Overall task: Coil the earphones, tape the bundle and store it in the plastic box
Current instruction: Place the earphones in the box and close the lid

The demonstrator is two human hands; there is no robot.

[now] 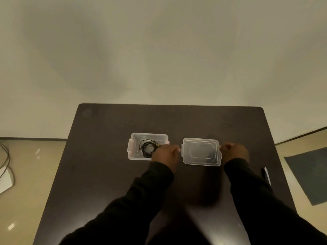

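Head view, the only one here, looks down on a dark, smooth counter (109, 174) with rounded corners, set against a pale wall. Left of the frame's centre sits the plastic box (139, 138), a small clear tub with rounded rim and pinkish latch tabs on its short sides. The earphones (147, 149) lie inside it as a loose black coil with the plug poking out toward the left; whether tape binds the bundle is too small to tell, though a tiny yellowish spot shows at its right edge. The left hand (165, 154) rests over the box's lower right corner, fingers curled, and I cannot tell whether they grip the rim or anything else. Just right of centre the lid (200, 151) lies flat on the counter, clear, with a raised inner outline. The right hand (234, 152) sits at the lid's right edge, fingers bent and seemingly touching the rim; a firm hold cannot be confirmed. Both sleeves are dark. As a judgement, the cable is light, limp and springy, apt to uncoil, so it is best pinched across the whole bundle. The box and lid look thin, light, slick and slightly flexible; the lid is best taken by its short edges and pressed down until the latches catch.
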